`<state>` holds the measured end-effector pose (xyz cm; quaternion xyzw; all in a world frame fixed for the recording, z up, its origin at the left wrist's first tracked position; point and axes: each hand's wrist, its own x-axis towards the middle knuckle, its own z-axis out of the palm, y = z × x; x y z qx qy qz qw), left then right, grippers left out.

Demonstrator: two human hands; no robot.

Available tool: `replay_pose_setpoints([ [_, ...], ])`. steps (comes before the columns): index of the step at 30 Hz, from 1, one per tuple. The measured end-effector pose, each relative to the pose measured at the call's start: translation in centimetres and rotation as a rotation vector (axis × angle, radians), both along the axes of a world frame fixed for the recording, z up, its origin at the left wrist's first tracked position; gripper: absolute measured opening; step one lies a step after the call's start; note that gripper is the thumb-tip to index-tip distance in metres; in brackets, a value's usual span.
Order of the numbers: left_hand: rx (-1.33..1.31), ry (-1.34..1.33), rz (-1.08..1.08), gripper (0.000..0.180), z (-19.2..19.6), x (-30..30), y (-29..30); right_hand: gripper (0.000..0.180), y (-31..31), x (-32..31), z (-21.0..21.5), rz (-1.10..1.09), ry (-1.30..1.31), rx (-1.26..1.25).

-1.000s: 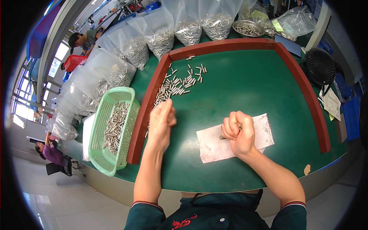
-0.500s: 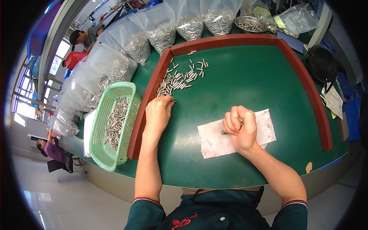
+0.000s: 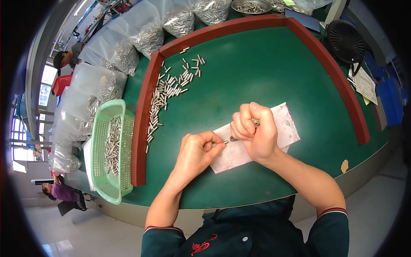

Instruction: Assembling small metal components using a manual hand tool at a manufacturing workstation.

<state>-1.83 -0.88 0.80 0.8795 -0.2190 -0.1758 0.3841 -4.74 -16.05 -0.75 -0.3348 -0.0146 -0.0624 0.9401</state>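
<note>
Atop the green table [image 3: 239, 64], a pale cloth [image 3: 288, 125] lies roughly flat. My right hand [image 3: 259, 136] is closed in a fist; my left hand [image 3: 195, 150] pinches finger to thumb. From the fist pokes a mostly hidden grey tool [image 3: 233, 138], best kept steady, I judge. Just beside it, over the cloth, my pinch holds one metal pin [image 3: 225, 142]; gripping near its end should keep the rest in sight.

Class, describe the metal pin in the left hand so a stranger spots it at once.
On the green table, find the pale sheet. Over its left part, the left hand pinches a small silvery pin between thumb and finger. Unlike the loose pins scattered along the red-brown rail, this one is held.
</note>
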Motion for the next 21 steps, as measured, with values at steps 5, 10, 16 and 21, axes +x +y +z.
replay_pose_setpoints([
  [5, -0.008, -0.021, 0.003, 0.007, -0.14, -0.18, -0.11, 0.037, 0.42, -0.05, -0.38, 0.009, 0.040, -0.020],
  [10, 0.000, -0.029, 0.012, 0.007, -0.15, -0.28, -0.14, 0.037, 0.39, -0.10, -0.42, 0.004, 0.041, 0.012],
  [16, -0.002, -0.043, -0.001, 0.007, -0.32, -0.33, 0.00, 0.038, 0.60, -0.21, -0.33, -0.005, 0.050, 0.001],
  [21, -0.007, -0.041, -0.003, 0.006, -0.22, -0.38, -0.21, 0.037, 0.75, -0.41, -0.12, -0.014, 0.027, -0.056],
])
